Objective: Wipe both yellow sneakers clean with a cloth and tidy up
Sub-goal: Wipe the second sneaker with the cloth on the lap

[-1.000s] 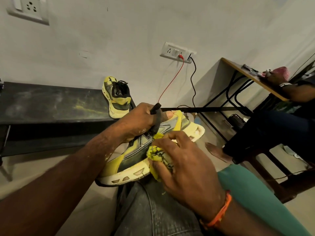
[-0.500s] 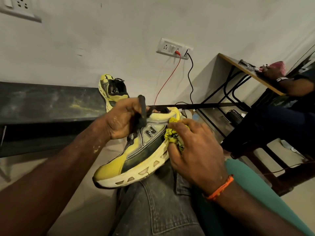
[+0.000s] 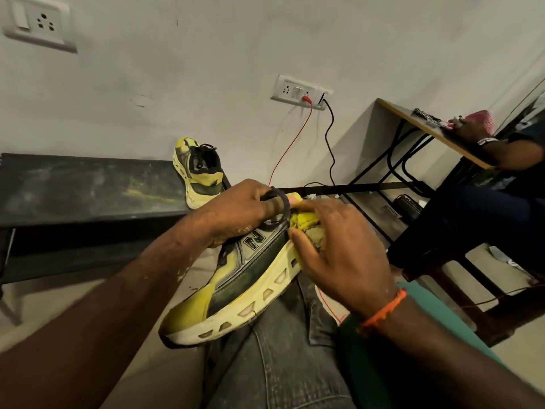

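Head view: left hand (image 3: 236, 208) curls round the sneaker (image 3: 236, 286) collar on the lap; right hand (image 3: 339, 249) just beside it pinches the cloth (image 3: 306, 221) against the heel. Second sneaker (image 3: 199, 172) stands beyond on the surface (image 3: 73, 184).

From my feed the room looks dim and warm-toned, with a yellowish cast over the pale wall (image 3: 206, 69). Light seems to fall from above and to the right: the desk (image 3: 427, 128) throws a soft grey shadow onto the wall beneath its top, and the space under the dark bench (image 3: 88, 184) is nearly black. I see no hard glare, only a dull sheen along the bench top. The wide lens bends straight lines near the borders; the upper-left socket plate (image 3: 38, 23) tilts and stretches. Both forearms at the bottom edge are soft and smeared, and the right edge is murky with little detail.
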